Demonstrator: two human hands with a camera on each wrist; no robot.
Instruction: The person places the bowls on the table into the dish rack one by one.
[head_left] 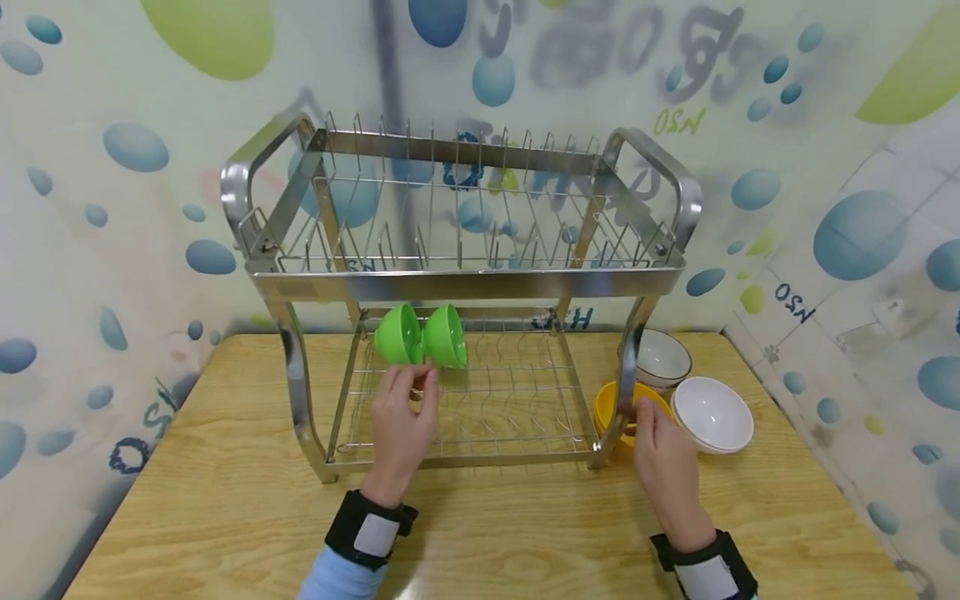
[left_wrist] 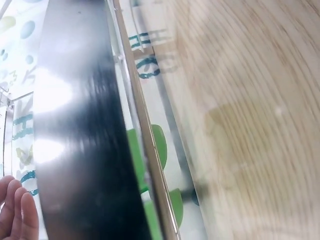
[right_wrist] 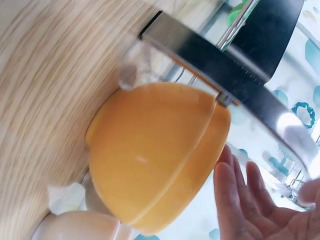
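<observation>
Two green bowls [head_left: 446,336] stand tilted on edge, side by side, in the lower tier of a metal dish rack [head_left: 465,286]. Just in front of them is my left hand [head_left: 401,421], its fingertips close below the bowls and nothing visible in its grasp. My right hand [head_left: 666,458] is beside the rack's right front leg, at a stack of yellow bowls [head_left: 647,395]. In the right wrist view, its fairly straight fingers [right_wrist: 227,192] reach the rim of the upper yellow bowl [right_wrist: 150,155], with the thumb apart.
Right of the rack sit stacked white bowls [head_left: 712,414], and behind them a pale bowl with a dark rim [head_left: 663,358]. The upper tier [head_left: 457,212] has upright wire dividers. A patterned wall covering [head_left: 757,233] rises behind the wooden table [head_left: 525,533].
</observation>
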